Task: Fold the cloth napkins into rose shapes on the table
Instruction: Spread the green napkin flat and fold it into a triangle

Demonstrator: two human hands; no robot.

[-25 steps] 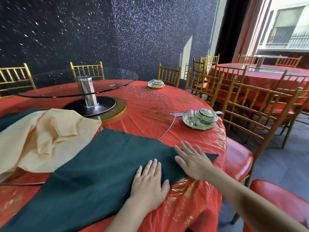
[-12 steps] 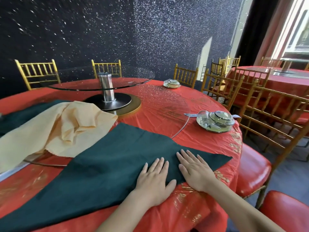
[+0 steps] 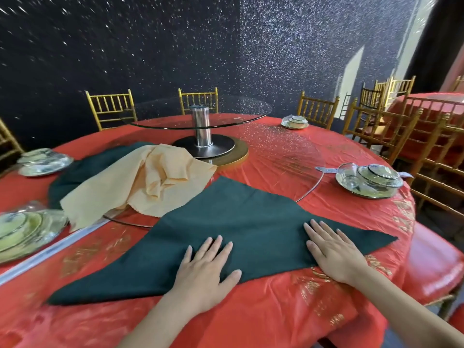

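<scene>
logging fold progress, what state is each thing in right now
green napkin: flat triangle, not yet rolled
cream napkin: unfolded, crumpled in a heap
left hand: fingers straight, resting flat on the green napkin
right hand: fingers straight, resting flat on the green napkin

A black glitter-speckled wall (image 3: 150,46) is seen far beyond the fingers (image 3: 216,243). Gold-painted slatted chairs (image 3: 109,95) are set around the round red-covered table (image 3: 226,322). Up to the fingers' right, a patch of daylight (image 3: 352,66) is thrown on the wall.
</scene>
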